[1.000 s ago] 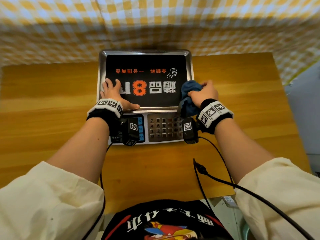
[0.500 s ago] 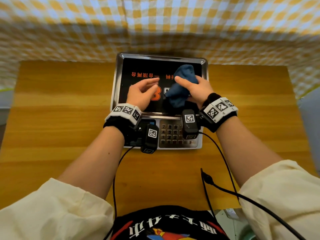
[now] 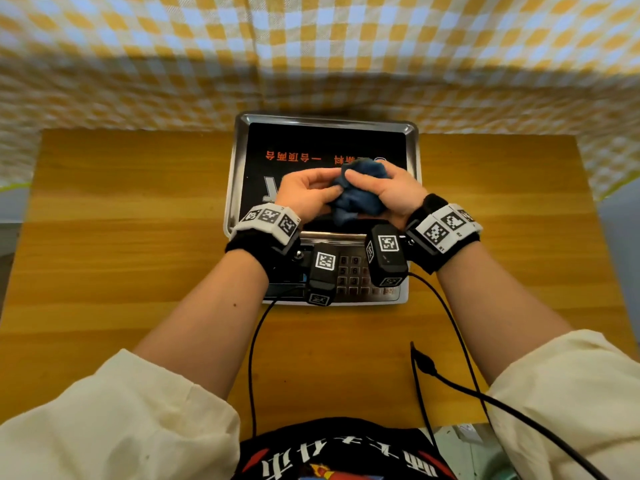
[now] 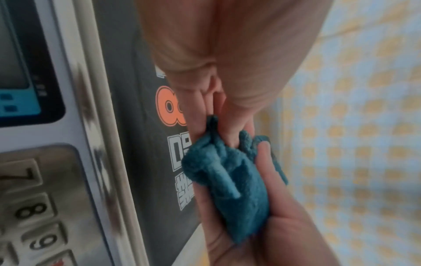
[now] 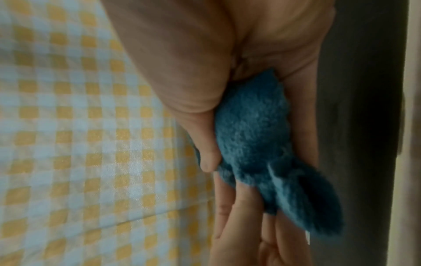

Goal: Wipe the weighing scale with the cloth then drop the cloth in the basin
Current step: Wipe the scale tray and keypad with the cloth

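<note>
Both hands meet above the weighing scale (image 3: 325, 140), palms turned toward each other. The right hand (image 3: 394, 195) cups the bunched blue cloth (image 3: 360, 199) in curled fingers; the left hand (image 3: 304, 195) pinches its near edge between thumb and fingertips.

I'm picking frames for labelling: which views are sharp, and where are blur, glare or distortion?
Head view: mostly sharp, wide-angle bending at the edges, soft reflections on the scale's steel rim. Left wrist view: keypad streaked, cloth fairly clear. Right wrist view: dim and soft, cloth fuzzy.
</note>
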